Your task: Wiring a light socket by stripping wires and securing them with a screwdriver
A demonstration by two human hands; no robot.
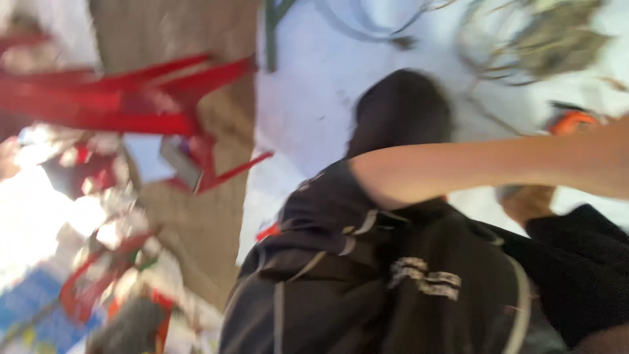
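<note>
- The picture is strongly blurred and tilted, so only big shapes are readable.
- The left hand and the right hand of the person with the camera do not show clearly in the view. I cannot tell if the fingers are wide, narrow, or holding something.
- 1 bare forearm (498, 167) crosses the frame from the right edge toward the middle. I cannot tell to whom it belongs, and its hand is not visible.
- Just under the forearm there is a blurred tan shape (524, 200). It may be a hand, but this is not sure.
- The nearest thing is a dark backpack (419, 282) with pale straps, on the back of another person with dark hair (400, 111) and dark clothes. The forearm lies across the top of it, close to the shoulder.
- In my judgement no handling step is in progress; it looks more like moving or turning close behind the other person.
- Any careful move here needs first a steady view with the hands inside it.
- Around: red plastic chairs (131, 98) at the upper left, a tan strip of floor (209, 216), white ground (308, 98), and 1 small orange thing (571, 122) at the right.
</note>
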